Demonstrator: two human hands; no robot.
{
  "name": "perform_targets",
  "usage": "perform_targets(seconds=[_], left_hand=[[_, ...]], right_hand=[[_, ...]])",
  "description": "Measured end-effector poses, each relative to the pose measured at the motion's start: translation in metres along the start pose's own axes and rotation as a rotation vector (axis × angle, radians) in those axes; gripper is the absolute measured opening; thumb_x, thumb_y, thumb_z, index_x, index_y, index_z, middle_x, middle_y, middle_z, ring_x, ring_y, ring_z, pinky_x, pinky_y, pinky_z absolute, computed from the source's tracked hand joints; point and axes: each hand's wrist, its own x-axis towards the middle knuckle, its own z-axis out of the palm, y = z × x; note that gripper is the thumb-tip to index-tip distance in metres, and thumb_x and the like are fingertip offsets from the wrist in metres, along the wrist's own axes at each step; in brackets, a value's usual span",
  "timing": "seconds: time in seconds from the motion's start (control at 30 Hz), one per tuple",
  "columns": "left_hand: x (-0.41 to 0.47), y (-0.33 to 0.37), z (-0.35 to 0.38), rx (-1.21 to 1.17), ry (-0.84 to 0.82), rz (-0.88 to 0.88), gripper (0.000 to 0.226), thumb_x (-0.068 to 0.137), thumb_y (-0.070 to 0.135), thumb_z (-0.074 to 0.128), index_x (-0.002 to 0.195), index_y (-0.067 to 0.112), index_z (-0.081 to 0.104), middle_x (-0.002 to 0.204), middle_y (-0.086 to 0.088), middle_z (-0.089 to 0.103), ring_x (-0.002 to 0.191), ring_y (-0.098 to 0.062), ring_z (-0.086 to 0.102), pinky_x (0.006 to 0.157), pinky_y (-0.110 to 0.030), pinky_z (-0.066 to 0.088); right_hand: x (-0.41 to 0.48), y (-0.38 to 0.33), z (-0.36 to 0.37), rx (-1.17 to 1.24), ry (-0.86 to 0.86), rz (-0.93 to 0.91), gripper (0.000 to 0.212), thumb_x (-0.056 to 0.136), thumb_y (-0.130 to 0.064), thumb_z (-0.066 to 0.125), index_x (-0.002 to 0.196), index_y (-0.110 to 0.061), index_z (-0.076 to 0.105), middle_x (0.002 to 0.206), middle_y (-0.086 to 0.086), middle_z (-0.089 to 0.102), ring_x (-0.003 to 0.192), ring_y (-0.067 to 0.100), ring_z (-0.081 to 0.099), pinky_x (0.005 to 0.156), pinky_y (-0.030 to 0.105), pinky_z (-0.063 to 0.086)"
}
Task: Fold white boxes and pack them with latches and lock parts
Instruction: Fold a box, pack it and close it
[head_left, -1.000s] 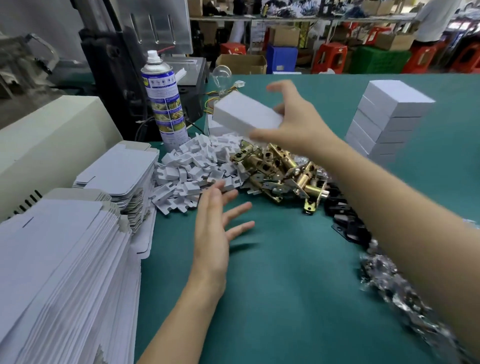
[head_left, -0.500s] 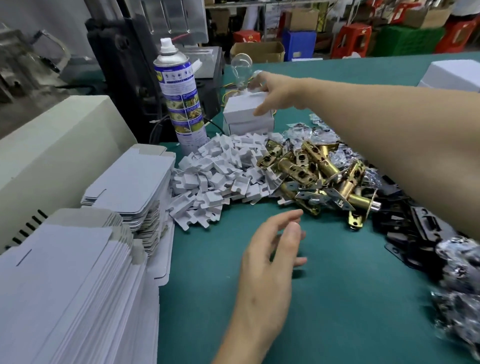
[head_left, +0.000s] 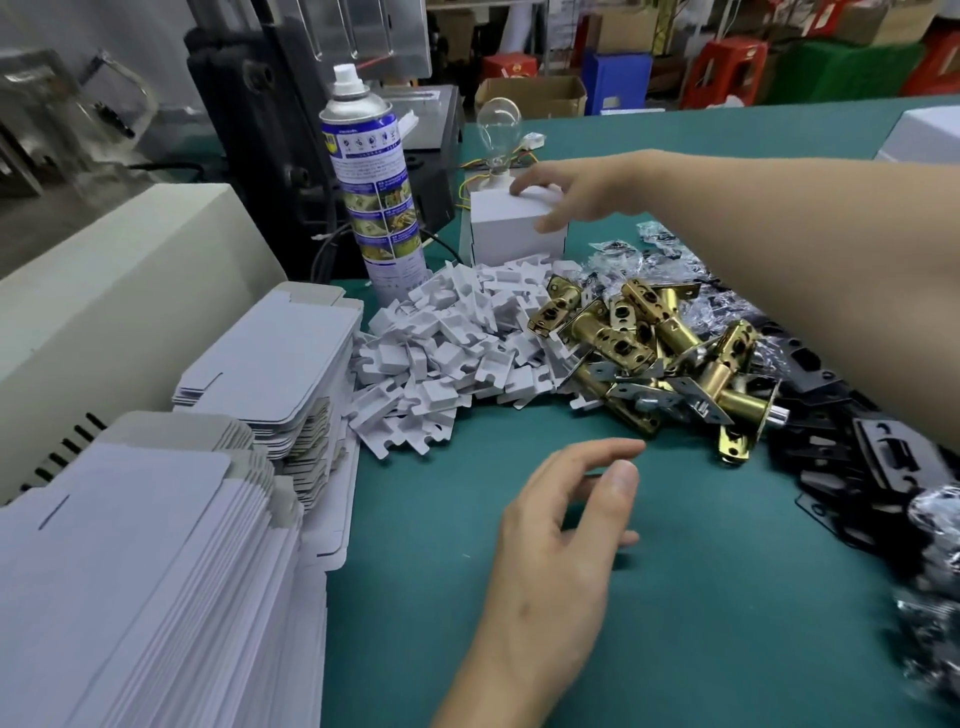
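A folded white box (head_left: 506, 228) stands at the far middle of the green table, seemingly on top of another box. My right hand (head_left: 576, 187) reaches across to it, fingers on its top and thumb on its front face, holding its right corner. My left hand (head_left: 561, 525) hovers over the bare green mat with fingers relaxed, holding nothing. Brass latches (head_left: 649, 353) lie in a heap beyond it. White cardboard inserts (head_left: 447, 353) are piled left of the latches. Flat box blanks (head_left: 130, 571) are stacked at the near left.
A second stack of blanks (head_left: 275, 358) lies behind the first. Black plates (head_left: 857, 457) and bagged parts (head_left: 930, 613) lie at the right. A spray can (head_left: 371, 187) and a light bulb (head_left: 498, 124) stand by the box. A beige machine (head_left: 130, 291) borders the left.
My right hand carried the white box leftward and away and set it down by the spray can. My left hand drifted right over the mat, still holding nothing.
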Motion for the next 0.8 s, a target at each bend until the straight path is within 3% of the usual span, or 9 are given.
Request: perform_targets(seconds=[0.1,0.17,0.23,0.3,0.37,0.5,0.6,0.67,0.8], left_hand=[[0.0,0.001,0.001,0.008,0.011,-0.006,0.033,0.09,0.059,0.055,0.111,0.043,0.075,0.121,0.012,0.071,0.117,-0.013,0.068,0.081,-0.029,0.062],[0.001,0.0,0.001,0.019,0.031,-0.012,0.026,0.094,0.051,0.058,0.11,0.041,0.076,0.119,0.014,0.072,0.115,-0.012,0.069,0.08,-0.029,0.062],[0.001,-0.001,0.0,0.039,0.051,-0.01,0.022,0.095,0.043,0.059,0.108,0.038,0.076,0.114,0.014,0.073,0.113,-0.011,0.069,0.077,-0.027,0.062],[0.002,-0.001,-0.002,0.074,0.076,0.004,0.021,0.095,0.04,0.059,0.107,0.036,0.076,0.109,0.013,0.073,0.11,-0.01,0.07,0.074,-0.026,0.062],[0.003,0.0,-0.004,0.118,0.099,0.025,0.019,0.097,0.035,0.06,0.107,0.033,0.076,0.106,0.014,0.074,0.105,-0.011,0.07,0.072,-0.027,0.062],[0.005,-0.001,-0.009,0.189,0.147,0.034,0.019,0.105,0.018,0.063,0.102,0.032,0.076,0.092,0.016,0.073,0.085,-0.008,0.07,0.065,-0.027,0.06],[0.005,-0.003,-0.013,0.25,0.161,0.029,0.029,0.104,0.016,0.063,0.087,0.039,0.071,0.082,0.02,0.071,0.072,-0.01,0.067,0.059,-0.021,0.054],[0.006,-0.004,-0.014,0.271,0.172,0.006,0.027,0.102,0.012,0.06,0.08,0.029,0.064,0.074,0.02,0.069,0.065,-0.005,0.066,0.054,-0.011,0.048],[0.007,0.001,-0.013,0.293,0.134,0.044,0.032,0.08,0.007,0.048,0.056,0.027,0.044,0.047,0.019,0.049,0.044,0.002,0.045,0.045,-0.006,0.032]], right_hand=[[-0.009,-0.008,0.005,-0.044,0.083,-0.065,0.071,0.099,-0.018,0.067,0.16,-0.026,0.03,0.167,0.006,0.025,0.15,0.029,0.029,0.115,0.038,0.03],[-0.021,-0.02,0.007,-0.057,0.242,-0.134,0.069,0.096,-0.022,0.071,0.156,-0.018,0.037,0.159,0.012,0.035,0.145,0.028,0.037,0.112,0.032,0.032],[-0.038,-0.037,0.01,-0.099,0.488,-0.258,0.048,0.094,-0.027,0.074,0.136,-0.012,0.058,0.139,0.011,0.056,0.128,0.024,0.052,0.103,0.026,0.037],[-0.063,-0.063,0.02,-0.112,0.596,-0.409,0.024,0.093,-0.03,0.075,0.109,-0.011,0.072,0.113,0.005,0.067,0.105,0.017,0.06,0.086,0.02,0.042],[-0.088,-0.092,0.04,-0.165,0.527,-0.566,0.018,0.094,-0.029,0.074,0.098,-0.012,0.075,0.105,0.002,0.067,0.097,0.016,0.061,0.083,0.024,0.048],[-0.119,-0.145,0.087,-0.341,0.412,-0.798,0.019,0.1,-0.031,0.064,0.107,-0.017,0.075,0.113,0.0,0.068,0.105,0.018,0.063,0.089,0.037,0.049],[-0.124,-0.169,0.118,-0.43,0.331,-0.779,0.037,0.1,-0.036,0.063,0.136,-0.028,0.062,0.137,-0.006,0.061,0.125,0.014,0.057,0.097,0.031,0.043],[-0.122,-0.178,0.139,-0.451,0.276,-0.748,0.051,0.101,-0.026,0.062,0.15,-0.03,0.048,0.153,-0.008,0.051,0.138,0.012,0.048,0.104,0.029,0.04],[-0.12,-0.18,0.167,-0.401,0.294,-0.693,0.059,0.097,-0.005,0.051,0.15,-0.031,0.048,0.149,-0.009,0.055,0.134,0.014,0.051,0.098,0.03,0.044]])
